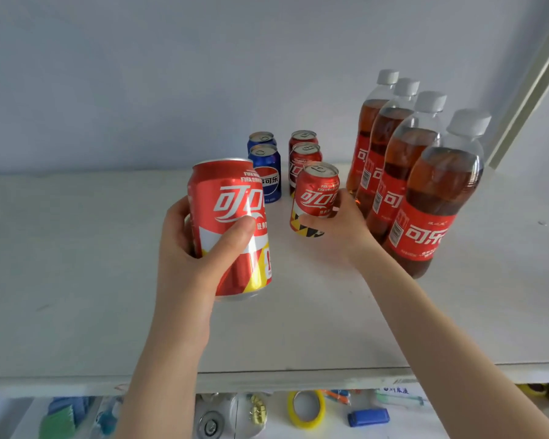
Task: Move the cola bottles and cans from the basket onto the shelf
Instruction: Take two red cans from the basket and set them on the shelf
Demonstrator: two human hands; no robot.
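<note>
In the middle of the frame the person's left hand (184, 248) grips a red aluminium cola can with white lettering (232, 217), thumb across its front and fingers curled behind it, holding it upright above the white shelf (76, 248). Just right of it, the right hand (339, 229) is wrapped around the lower part of a second red cola can (316, 194), thumb in front under the lettering; whether its base touches the shelf cannot be told. This second can stands at the front of a short row, with two more red cans (305, 155) lined up behind it toward the pale wall. Left of that row, two blue cola cans (265, 172) stand one behind the other. At the right of the frame, four clear plastic cola bottles with red labels and white caps (435, 198) stand upright in a close diagonal line, the nearest just beside the right wrist. Along the bottom edge, under the shelf, lie a yellow tape ring (306, 408) and a small blue block (368, 416).
</note>
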